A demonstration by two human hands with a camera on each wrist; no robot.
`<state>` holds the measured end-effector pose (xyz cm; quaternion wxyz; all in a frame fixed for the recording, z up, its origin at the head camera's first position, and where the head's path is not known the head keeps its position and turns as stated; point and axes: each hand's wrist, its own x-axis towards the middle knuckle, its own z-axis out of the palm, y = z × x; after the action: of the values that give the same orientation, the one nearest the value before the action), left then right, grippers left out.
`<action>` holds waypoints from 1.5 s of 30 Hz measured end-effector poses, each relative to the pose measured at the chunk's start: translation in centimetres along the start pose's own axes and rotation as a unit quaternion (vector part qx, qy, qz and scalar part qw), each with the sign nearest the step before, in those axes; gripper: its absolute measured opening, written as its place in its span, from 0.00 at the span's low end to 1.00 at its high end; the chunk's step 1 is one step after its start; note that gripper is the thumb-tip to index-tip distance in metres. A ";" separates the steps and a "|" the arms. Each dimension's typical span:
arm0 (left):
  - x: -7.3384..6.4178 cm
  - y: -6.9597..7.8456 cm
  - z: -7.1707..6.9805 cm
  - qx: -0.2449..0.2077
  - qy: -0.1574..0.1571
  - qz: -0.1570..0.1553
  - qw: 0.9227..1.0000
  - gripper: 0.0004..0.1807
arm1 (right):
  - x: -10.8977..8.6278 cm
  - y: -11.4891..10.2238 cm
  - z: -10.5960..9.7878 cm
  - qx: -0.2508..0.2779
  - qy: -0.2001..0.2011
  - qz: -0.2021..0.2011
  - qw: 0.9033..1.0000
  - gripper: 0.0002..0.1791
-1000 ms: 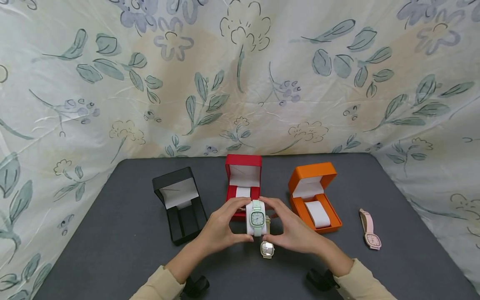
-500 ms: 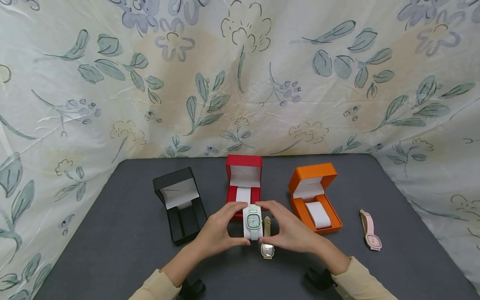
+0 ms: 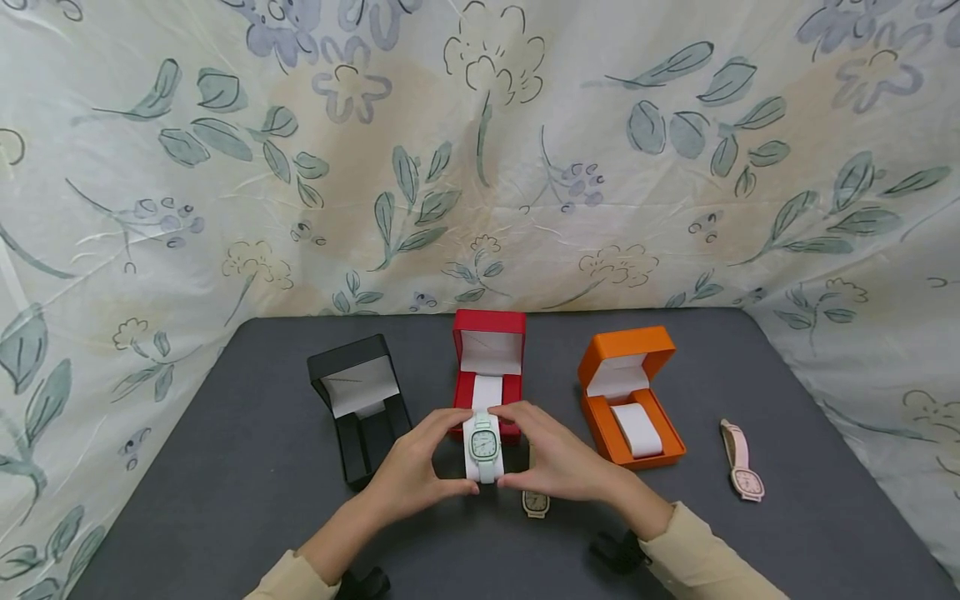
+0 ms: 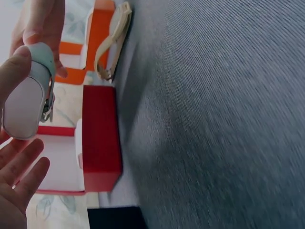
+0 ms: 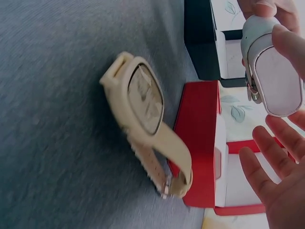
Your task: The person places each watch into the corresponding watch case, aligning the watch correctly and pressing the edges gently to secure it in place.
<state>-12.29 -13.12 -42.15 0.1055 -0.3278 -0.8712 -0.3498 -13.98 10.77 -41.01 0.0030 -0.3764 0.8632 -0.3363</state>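
A mint-green watch (image 3: pixel 483 445) is strapped around a white watch cushion (image 3: pixel 470 467), held up just in front of the red watch box (image 3: pixel 512 390). My left hand (image 3: pixel 411 460) pinches the cushion's left end between thumb and fingers. On its right end, my right hand (image 3: pixel 562 457) does the same. The cushion's rounded white end (image 5: pixel 280 82) and the strap's buckle (image 5: pixel 253 90) show in the right wrist view. Below my right hand lies a beige watch (image 3: pixel 536 503); its strap is mostly hidden in the head view, but the right wrist view shows the buckled beige strap (image 5: pixel 177 152).
An open black box (image 3: pixel 372 442) stands at the left, its lid raised. At the right is an open orange box (image 3: pixel 600 421) with a white cushion (image 3: pixel 637 429) inside. Farther right, a pink watch (image 3: pixel 744 477) lies on the grey table (image 3: pixel 810 533). A floral cloth (image 3: pixel 570 275) hangs behind.
Both hands have moved left and slightly toward me, carrying the mint-green watch on its cushion. The beige watch's strap came into view, then my right hand covered most of it. The boxes stay put.
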 end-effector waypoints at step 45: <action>-5.0 -5.0 -6.4 0.104 0.090 -0.090 0.986 0.48 | 11.0 -2.9 5.0 -0.035 -0.092 -0.033 0.995 0.41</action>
<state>-11.99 -22.59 -42.20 0.1854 -0.2026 -0.9157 -0.2935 -18.67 -0.73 -40.48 0.0579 -0.4340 0.8575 -0.2700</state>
